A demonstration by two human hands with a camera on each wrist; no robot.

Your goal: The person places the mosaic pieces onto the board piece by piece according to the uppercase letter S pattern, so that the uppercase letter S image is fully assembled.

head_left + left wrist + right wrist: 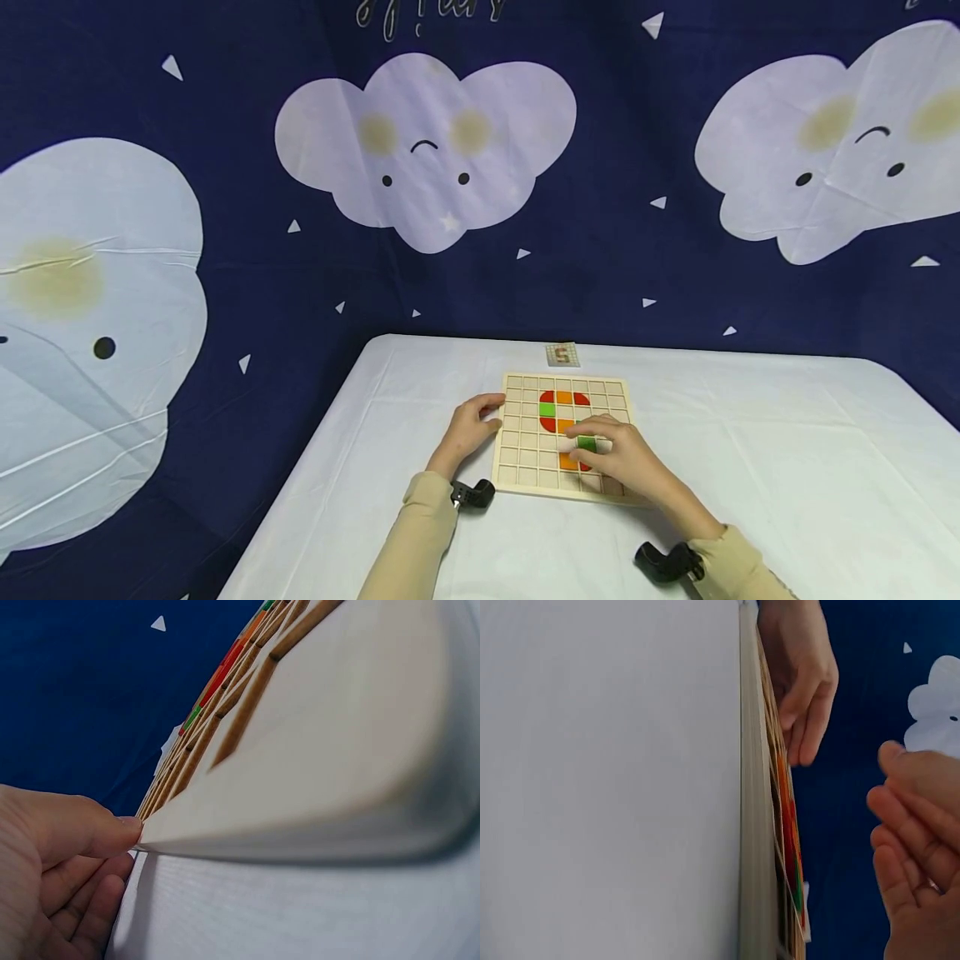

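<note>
A square wooden grid board (525, 458) lies on the white table. Colored tiles sit in its cells: red rounded tiles (548, 425), orange tiles (564, 398), a light green tile (547, 410) and a darker green tile (587, 444). My left hand (467, 429) rests at the board's left edge; in the left wrist view the thumb (112, 834) touches the rim and the other fingers bend loosely beside it. Over the lower right part of the board hovers my right hand (626, 454), thumb and fingers apart, no tile visible between them. It hides some cells.
A small card (562, 355) with a grid and a brown figure lies just beyond the board's far edge. The white tablecloth (765, 433) spreads around the board. Behind the table hangs a dark blue cloth (480, 292) printed with clouds. Each wrist carries a black camera mount (663, 563).
</note>
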